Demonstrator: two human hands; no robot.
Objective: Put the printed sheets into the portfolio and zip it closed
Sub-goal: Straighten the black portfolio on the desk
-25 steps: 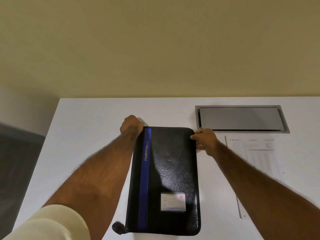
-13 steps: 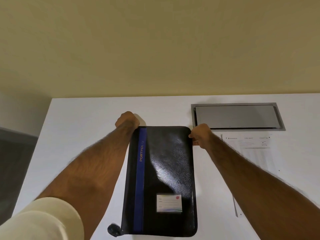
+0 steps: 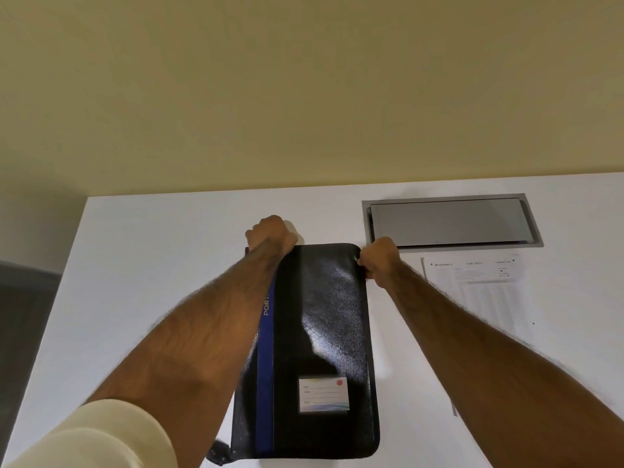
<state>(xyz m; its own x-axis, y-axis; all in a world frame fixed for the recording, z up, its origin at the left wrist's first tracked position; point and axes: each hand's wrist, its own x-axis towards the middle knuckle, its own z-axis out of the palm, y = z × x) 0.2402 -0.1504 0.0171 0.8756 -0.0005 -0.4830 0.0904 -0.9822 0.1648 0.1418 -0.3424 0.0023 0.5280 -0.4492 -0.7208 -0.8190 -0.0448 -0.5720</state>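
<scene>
Head view: my hands, left (image 3: pixel 271 234) and right (image 3: pixel 379 256), grip the closed portfolio's (image 3: pixel 324 332) top corners; printed sheets (image 3: pixel 486 285) wait right, unpacked.

Your left hand (image 3: pixel 270 235) and right hand (image 3: pixel 380 256) grip the far corners of the black portfolio (image 3: pixel 324 332) lying flat between your forearms on the desk (image 3: pixel 152 258); the printed sheets (image 3: pixel 489 292) lie just right of your right hand.
</scene>
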